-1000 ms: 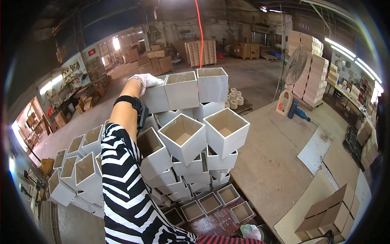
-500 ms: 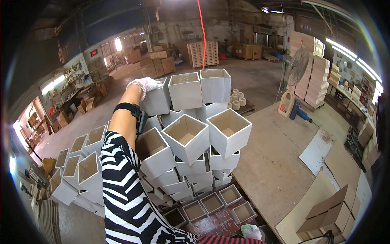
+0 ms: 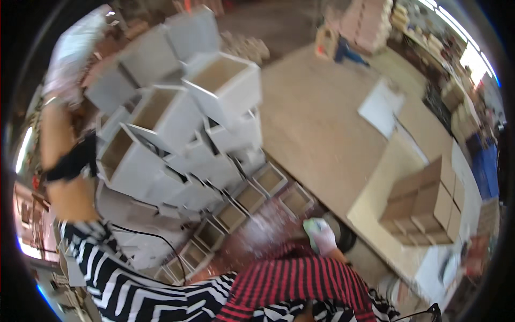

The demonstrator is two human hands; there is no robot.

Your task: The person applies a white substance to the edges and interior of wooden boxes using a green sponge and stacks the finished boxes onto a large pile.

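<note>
My left hand (image 3: 76,56), in a thin whitish glove, is smeared by motion at the upper left, so its fingers do not read clearly. It is nearest the leftmost top box (image 3: 111,88) of a stack of grey-white, open-topped square boxes, and looks apart from it. Other boxes in the stack are tilted, among them one box (image 3: 228,91) nearest the board. Low in the middle, my right hand (image 3: 323,239), gloved, is closed beside a small open box (image 3: 296,199). A pale green and white patch shows at its fingers; what it is, I cannot make out.
A wide brown board (image 3: 316,123) spans the right of the stack. On it lie a white sheet (image 3: 381,107) and a divided cardboard carton (image 3: 424,206). Small boxes line a dark red surface (image 3: 263,225). A black cord (image 3: 155,239) hangs by my left sleeve.
The view has swung down and to the right. My left hand has come off the rear left box and moved left. My right hand now shows more fully.
</note>
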